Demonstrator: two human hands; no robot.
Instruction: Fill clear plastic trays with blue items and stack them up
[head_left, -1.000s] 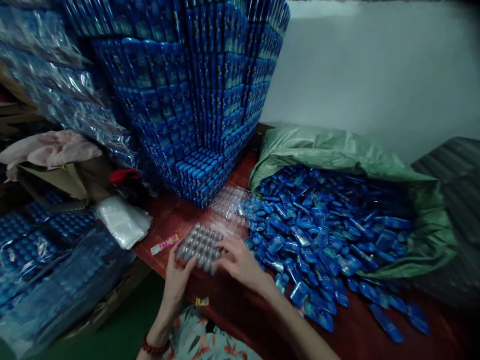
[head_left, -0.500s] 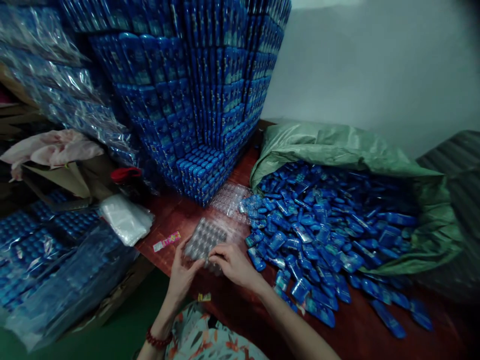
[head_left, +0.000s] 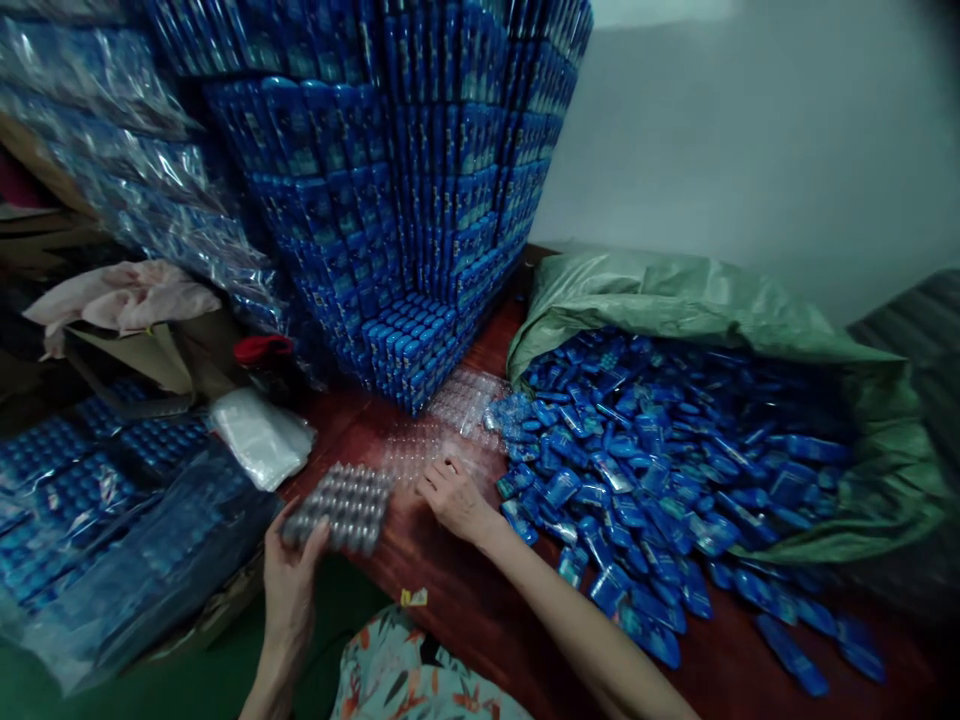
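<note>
My left hand (head_left: 296,565) grips the near left edge of a grey-looking, cupped plastic blister tray (head_left: 345,508), thumb on top; it may be several trays nested together. The tray is raised at the table's front edge. Beyond it, a clear blister tray (head_left: 409,448) lies on the red table. My right hand (head_left: 456,497) has its fingers curled in at that clear tray's near right edge, seemingly pinching it; the fingertips are partly hidden. Another clear blister tray (head_left: 465,400) lies farther back, beside the loose blue packs (head_left: 600,480).
A green woven sack (head_left: 712,285) spills blue packs over the right of the table (head_left: 480,620). Tall stacks of blue packs (head_left: 450,200) rise at the back left. Clear plastic bags (head_left: 259,435) lie at the left, near a red-topped object (head_left: 262,348) and wrapped blue packs (head_left: 127,540).
My left hand has moved left and toward me with the grey-looking tray, away from my right hand. The clear tray now shows on the table. The pink strip at the left is no longer visible.
</note>
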